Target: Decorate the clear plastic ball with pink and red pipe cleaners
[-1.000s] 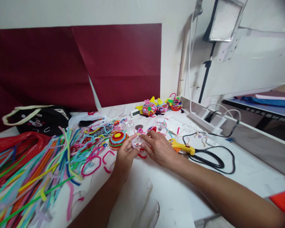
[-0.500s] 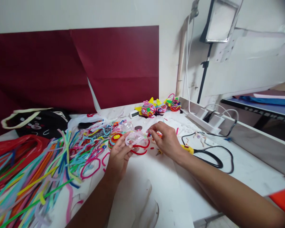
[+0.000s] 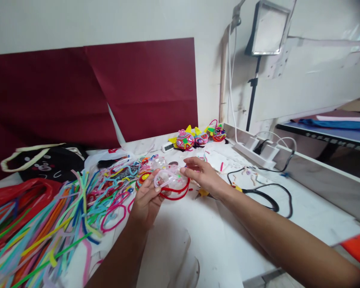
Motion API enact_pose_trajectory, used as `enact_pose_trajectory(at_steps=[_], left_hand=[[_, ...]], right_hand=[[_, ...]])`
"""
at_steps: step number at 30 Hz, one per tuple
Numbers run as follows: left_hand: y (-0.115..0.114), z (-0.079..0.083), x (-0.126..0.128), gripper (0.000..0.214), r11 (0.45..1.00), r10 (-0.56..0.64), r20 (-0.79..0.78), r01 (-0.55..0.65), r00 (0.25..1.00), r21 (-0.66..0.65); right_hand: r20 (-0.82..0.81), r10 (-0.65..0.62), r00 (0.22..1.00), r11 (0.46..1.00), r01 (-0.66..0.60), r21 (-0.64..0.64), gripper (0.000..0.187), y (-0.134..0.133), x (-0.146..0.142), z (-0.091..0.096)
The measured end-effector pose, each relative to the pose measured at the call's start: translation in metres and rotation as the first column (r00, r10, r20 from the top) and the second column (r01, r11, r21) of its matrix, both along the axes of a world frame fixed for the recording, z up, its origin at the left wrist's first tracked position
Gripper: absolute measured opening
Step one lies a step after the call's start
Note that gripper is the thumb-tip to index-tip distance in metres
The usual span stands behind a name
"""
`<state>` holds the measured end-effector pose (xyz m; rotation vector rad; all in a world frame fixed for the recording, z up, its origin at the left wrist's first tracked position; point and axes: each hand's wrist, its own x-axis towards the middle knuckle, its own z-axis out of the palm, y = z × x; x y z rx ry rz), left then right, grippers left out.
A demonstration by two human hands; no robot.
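A clear plastic ball (image 3: 177,183) with lilac pipe cleaner (image 3: 160,176) along its left side is held up above the white tabletop. My left hand (image 3: 147,200) grips it from the left, thumb in front. Red pipe cleaner (image 3: 174,198) curves in loops under the ball, from my left fingers towards the right side. At the ball's upper right edge, the thumb and forefinger of my right hand (image 3: 202,176) are closed; what lies between them is hidden. Behind my left fingers sits a round piece wound in coloured rings (image 3: 141,180). Partly under my right forearm lies a yellow, black-corded tool (image 3: 237,188).
Loose pipe cleaners (image 3: 48,236) spread over the left side, beside a red plastic bag (image 3: 48,184) and a black bag (image 3: 52,164). Finished colourful fish ornaments (image 3: 184,140) stand at the back near a small white timer (image 3: 168,147). A power strip (image 3: 255,156) lies right.
The ball has turned, and more of its clear surface shows. The red loops sit wider beneath it. My right fingers have come left, onto the ball's edge. The camera view has shifted slightly.
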<state>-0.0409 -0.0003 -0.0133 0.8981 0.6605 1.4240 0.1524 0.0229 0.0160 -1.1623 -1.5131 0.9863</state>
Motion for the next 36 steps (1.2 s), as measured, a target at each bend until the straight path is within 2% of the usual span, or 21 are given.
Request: enact_pose_trajectory(at_steps=[2, 6, 25, 36], left_hand=[[-0.0004, -0.0001, -0.0001, 0.060, 1.000, 0.000, 0.001, 0.000, 1.000, 0.009], [0.0001, -0.0006, -0.0006, 0.058, 1.000, 0.000, 0.006, -0.001, 1.000, 0.009], [0.0013, -0.0046, -0.0034, 0.064, 0.999, -0.035, -0.075, 0.038, 0.997, 0.037], [0.0007, -0.0044, -0.0023, 0.059, 0.999, -0.042, -0.031, 0.043, 0.999, 0.009]], right_hand=[[0.000, 0.033, 0.999, 0.998, -0.033, -0.056, 0.052, -0.0016, 0.0000, 0.0013], [0.019, 0.076, 0.997, 0.993, -0.074, -0.090, 0.061, -0.0018, 0.0001, -0.0014], [-0.008, 0.147, 0.989, 0.983, -0.147, -0.112, 0.051, -0.0010, 0.0001, -0.0054], [0.020, 0.134, 0.991, 0.988, -0.132, -0.081, 0.054, -0.0002, 0.0008, -0.0060]])
